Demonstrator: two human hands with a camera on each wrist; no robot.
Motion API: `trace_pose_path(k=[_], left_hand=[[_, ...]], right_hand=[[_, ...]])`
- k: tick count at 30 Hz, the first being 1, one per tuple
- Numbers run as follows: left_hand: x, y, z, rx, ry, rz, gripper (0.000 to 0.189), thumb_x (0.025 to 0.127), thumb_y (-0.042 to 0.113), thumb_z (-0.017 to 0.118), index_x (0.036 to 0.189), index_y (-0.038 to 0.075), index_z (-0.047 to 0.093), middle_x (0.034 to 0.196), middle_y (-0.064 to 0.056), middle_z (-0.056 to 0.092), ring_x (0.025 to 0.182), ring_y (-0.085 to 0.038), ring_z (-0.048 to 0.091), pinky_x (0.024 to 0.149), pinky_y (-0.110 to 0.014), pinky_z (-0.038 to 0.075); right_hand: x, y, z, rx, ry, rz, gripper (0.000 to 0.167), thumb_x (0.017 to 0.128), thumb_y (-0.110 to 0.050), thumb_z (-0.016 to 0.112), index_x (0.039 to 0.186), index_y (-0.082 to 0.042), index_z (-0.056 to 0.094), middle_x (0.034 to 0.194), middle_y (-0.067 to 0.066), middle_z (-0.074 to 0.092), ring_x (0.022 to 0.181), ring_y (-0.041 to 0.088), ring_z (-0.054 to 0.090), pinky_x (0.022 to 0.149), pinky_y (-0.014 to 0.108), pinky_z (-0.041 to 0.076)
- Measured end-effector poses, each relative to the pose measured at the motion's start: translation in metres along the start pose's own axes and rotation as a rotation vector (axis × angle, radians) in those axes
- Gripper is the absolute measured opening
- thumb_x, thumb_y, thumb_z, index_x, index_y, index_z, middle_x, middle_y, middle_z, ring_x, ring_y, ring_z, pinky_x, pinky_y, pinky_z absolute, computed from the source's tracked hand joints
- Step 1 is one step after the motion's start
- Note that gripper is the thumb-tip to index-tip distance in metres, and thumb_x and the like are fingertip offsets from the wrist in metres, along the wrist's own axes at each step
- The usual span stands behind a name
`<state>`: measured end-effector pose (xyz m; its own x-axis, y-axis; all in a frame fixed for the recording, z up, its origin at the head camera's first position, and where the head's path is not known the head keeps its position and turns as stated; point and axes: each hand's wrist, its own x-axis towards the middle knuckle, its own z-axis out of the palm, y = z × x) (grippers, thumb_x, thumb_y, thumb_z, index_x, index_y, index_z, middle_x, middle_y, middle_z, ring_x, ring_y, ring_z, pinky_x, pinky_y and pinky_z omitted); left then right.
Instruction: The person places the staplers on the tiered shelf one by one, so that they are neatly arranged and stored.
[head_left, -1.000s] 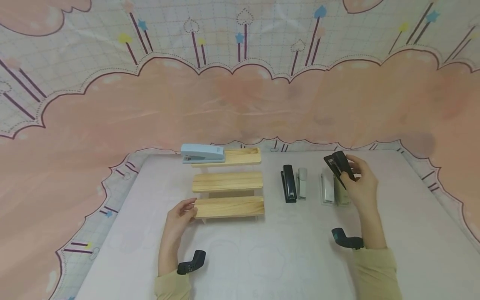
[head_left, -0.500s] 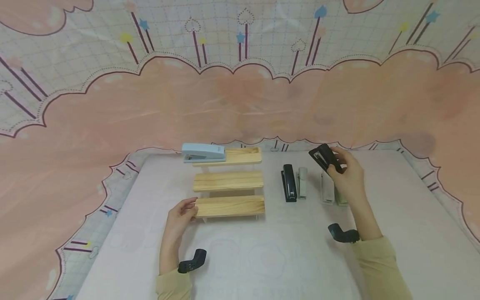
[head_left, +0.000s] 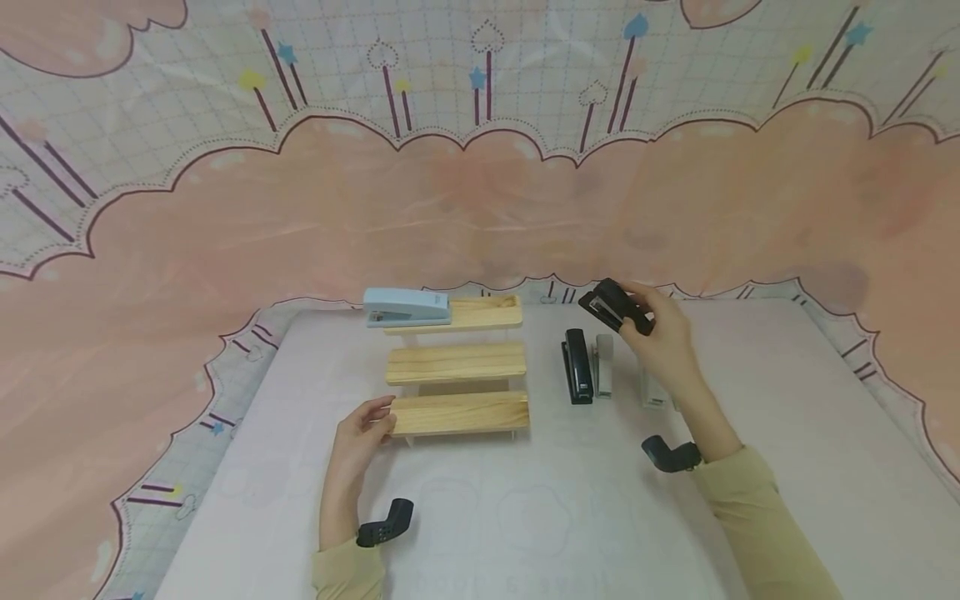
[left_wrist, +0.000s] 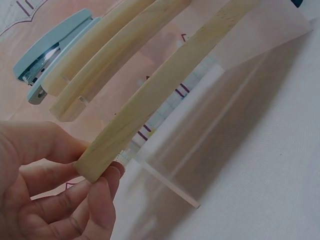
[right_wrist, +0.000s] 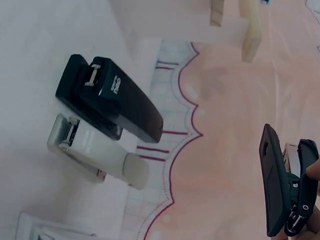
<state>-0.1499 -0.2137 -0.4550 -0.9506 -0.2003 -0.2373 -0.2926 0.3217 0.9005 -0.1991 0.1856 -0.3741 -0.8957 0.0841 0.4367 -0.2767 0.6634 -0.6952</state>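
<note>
My left hand [head_left: 358,437] pinches the left end of the lowest board [head_left: 461,414] of a three-tier wooden shelf; the left wrist view shows thumb and fingers round the board end [left_wrist: 95,165]. In my right hand [head_left: 667,346] is a small black stapler [head_left: 617,307], held tilted in the air above the back of the table. A light blue stapler [head_left: 407,308] lies on the left part of the top board. Beneath the raised hand, a larger black stapler [head_left: 577,367] and a pale grey stapler [head_left: 604,367] stand side by side.
A white stapler [head_left: 654,390] sits farther right, partly hidden by my right arm. The shelf's middle board [head_left: 456,363] bears nothing visible. Clear supports [left_wrist: 167,182] hold the boards above the white table [head_left: 525,517]. A patterned cloth [head_left: 480,208] hangs behind.
My right hand has carried the small black stapler leftward and slightly up, from above the white stapler toward the shelf. The left hand stays on the lowest board.
</note>
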Motion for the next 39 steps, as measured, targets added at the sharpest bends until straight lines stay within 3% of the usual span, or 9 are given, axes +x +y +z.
trace_pose_path(k=[4, 8, 23, 34, 39], left_hand=[[-0.001, 0.001, 0.0, -0.006, 0.002, -0.004, 0.038, 0.094, 0.01, 0.055, 0.131, 0.005, 0.055, 0.122, -0.018, 0.058, 0.087, -0.008, 0.056, 0.074, -0.018, 0.048], [-0.001, 0.001, 0.0, -0.004, -0.002, -0.005, 0.038, 0.094, 0.01, 0.055, 0.131, 0.005, 0.055, 0.123, -0.018, 0.058, 0.087, -0.008, 0.056, 0.074, -0.018, 0.048], [0.0, 0.0, -0.001, -0.016, -0.008, 0.002, 0.039, 0.092, 0.009, 0.056, 0.131, 0.005, 0.056, 0.123, -0.018, 0.058, 0.086, -0.007, 0.056, 0.073, -0.017, 0.049], [0.001, -0.002, -0.002, -0.024, -0.011, 0.007, 0.038, 0.093, 0.009, 0.055, 0.131, 0.006, 0.056, 0.121, -0.017, 0.058, 0.086, -0.008, 0.056, 0.075, -0.019, 0.049], [0.001, -0.003, -0.003, -0.019, -0.012, 0.003, 0.038, 0.093, 0.009, 0.055, 0.131, 0.006, 0.056, 0.123, -0.018, 0.057, 0.086, -0.007, 0.056, 0.075, -0.019, 0.05]], right_hand=[[0.005, -0.008, 0.006, 0.003, -0.022, -0.023, 0.048, 0.085, -0.001, 0.055, 0.132, -0.008, 0.055, 0.118, 0.02, 0.062, 0.1, 0.03, 0.055, 0.074, 0.034, 0.051], [0.01, -0.017, 0.011, 0.027, -0.049, -0.048, 0.046, 0.086, 0.0, 0.055, 0.132, -0.007, 0.054, 0.119, 0.021, 0.061, 0.102, 0.031, 0.054, 0.076, 0.044, 0.052], [0.02, -0.046, 0.034, 0.039, -0.142, -0.151, 0.045, 0.088, 0.001, 0.055, 0.133, -0.005, 0.053, 0.125, 0.019, 0.06, 0.112, 0.034, 0.054, 0.095, 0.051, 0.047], [0.028, -0.055, 0.053, 0.046, -0.189, -0.269, 0.044, 0.09, 0.004, 0.05, 0.134, -0.001, 0.051, 0.128, 0.019, 0.059, 0.12, 0.036, 0.052, 0.102, 0.051, 0.04], [0.03, -0.06, 0.061, 0.053, -0.217, -0.281, 0.045, 0.091, 0.006, 0.05, 0.135, -0.002, 0.05, 0.13, 0.019, 0.057, 0.123, 0.036, 0.05, 0.106, 0.051, 0.037]])
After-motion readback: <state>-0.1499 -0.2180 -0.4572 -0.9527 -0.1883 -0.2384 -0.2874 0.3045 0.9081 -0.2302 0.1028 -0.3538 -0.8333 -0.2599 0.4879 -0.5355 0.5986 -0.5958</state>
